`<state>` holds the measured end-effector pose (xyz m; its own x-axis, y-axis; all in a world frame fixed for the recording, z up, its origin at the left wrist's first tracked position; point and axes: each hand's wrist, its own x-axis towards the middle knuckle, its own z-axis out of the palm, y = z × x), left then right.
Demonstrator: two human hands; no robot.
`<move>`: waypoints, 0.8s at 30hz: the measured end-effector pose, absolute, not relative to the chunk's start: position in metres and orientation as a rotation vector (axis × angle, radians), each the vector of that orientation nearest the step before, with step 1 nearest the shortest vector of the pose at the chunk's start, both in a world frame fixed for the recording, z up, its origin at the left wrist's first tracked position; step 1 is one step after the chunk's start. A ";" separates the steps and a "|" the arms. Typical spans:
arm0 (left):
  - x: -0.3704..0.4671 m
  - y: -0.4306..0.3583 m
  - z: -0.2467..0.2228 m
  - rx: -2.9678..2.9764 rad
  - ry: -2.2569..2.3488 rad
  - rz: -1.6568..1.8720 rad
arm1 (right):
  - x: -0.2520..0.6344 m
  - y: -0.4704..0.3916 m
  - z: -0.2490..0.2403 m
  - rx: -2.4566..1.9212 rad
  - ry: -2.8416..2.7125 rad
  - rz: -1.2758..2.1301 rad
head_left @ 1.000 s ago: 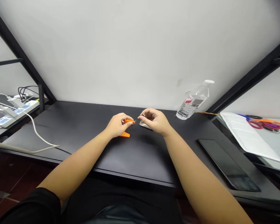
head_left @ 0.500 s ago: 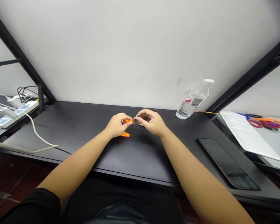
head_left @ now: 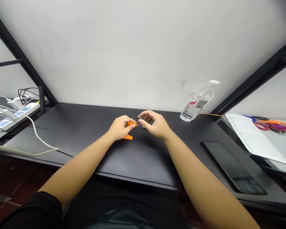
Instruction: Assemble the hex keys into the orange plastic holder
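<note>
Near the middle of the black table (head_left: 81,130), my left hand (head_left: 120,127) is closed on a small orange piece with a row of notches (head_left: 132,124). A flat orange part (head_left: 128,137) shows below that hand. At the right end of the notched piece is a thin dark bit, too small to name. Beside it my right hand (head_left: 154,124) has its thumb and fingers apart, with the fingertips close to the dark bit. A small pale thing under the right fingers is mostly hidden.
A clear water bottle (head_left: 196,103) stands at the back right. A black tablet (head_left: 233,167) lies at the right. A white padded sheet (head_left: 255,138) lies beyond it. A power strip (head_left: 16,116) and a white cable (head_left: 35,132) are at the left.
The thumb and fingers of my right hand have parted and drawn slightly away from the dark bit. My left hand has stayed in place on the orange piece.
</note>
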<state>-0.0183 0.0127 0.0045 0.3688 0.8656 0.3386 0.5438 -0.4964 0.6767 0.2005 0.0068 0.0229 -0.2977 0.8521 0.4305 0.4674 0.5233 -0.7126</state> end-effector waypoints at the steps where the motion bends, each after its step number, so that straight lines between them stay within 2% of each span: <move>1: -0.018 0.013 0.005 2.166 1.231 0.952 | 0.201 0.007 0.023 -1.063 -1.919 0.540; 5: -0.019 0.012 0.004 2.128 1.254 1.004 | 0.201 0.007 0.023 -0.950 -1.874 0.338; 11: -0.019 0.012 0.003 2.072 1.298 1.018 | 0.203 0.010 0.019 -0.956 -2.158 0.247; 24: -0.019 0.015 -0.005 1.943 1.283 0.988 | 0.208 0.012 0.020 -1.054 -2.184 0.412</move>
